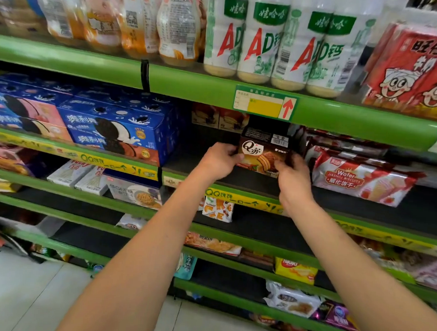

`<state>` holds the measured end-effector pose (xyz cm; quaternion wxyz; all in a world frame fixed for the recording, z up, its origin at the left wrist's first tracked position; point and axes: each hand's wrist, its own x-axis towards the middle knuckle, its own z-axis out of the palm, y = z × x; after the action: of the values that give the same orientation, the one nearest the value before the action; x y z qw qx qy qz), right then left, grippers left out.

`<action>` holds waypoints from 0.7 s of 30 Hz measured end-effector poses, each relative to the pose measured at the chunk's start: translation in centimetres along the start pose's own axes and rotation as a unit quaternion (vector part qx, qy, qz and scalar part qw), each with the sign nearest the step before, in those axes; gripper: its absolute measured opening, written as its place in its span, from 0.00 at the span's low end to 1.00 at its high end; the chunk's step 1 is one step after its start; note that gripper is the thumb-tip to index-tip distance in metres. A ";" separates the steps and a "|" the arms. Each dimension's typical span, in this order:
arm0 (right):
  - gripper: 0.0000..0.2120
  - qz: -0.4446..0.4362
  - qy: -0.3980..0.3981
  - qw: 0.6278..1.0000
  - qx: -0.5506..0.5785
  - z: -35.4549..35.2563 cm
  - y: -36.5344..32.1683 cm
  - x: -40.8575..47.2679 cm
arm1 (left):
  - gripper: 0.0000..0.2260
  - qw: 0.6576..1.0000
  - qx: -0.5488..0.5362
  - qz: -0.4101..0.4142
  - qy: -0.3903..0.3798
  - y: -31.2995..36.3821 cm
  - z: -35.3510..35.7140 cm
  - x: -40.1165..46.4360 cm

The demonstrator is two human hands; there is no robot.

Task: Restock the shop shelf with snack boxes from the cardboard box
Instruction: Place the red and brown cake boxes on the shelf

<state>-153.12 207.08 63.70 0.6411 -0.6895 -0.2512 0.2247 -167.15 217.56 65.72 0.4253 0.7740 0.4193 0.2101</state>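
Observation:
A dark brown snack box (264,152) with a white Q logo and a picture of a cake is held over the black surface of the green shelf (236,189), in the gap between blue cookie boxes and red wafer packs. My left hand (219,160) grips its left end. Gripping the box's right end is my right hand (294,176). The box tilts slightly, its front face toward me. Two similar boxes (219,118) stand at the back of the same shelf. The cardboard box is out of view.
Blue cookie boxes (117,131) fill the shelf to the left. Red and white wafer packs (360,179) lie to the right. White drink bottles (271,40) stand on the shelf above. Lower shelves hold assorted snack bags. Pale floor tiles show at the bottom left.

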 end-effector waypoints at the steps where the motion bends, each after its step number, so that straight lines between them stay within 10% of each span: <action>1: 0.23 0.000 0.001 1.000 -0.003 0.0 0.1 0.1 | 0.13 1.000 -0.001 0.001 0.003 -0.2 0.1 0.0; 21: 0.03 -0.035 -0.022 0.999 0.019 -0.1 -0.7 -1.0 | 0.07 0.979 -0.193 -0.027 0.066 -1.7 -1.1 -1.0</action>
<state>-153.89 206.38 64.41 0.6559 -0.6630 -0.2851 0.2213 -169.29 217.74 64.94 0.5435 0.6502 0.4192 0.3258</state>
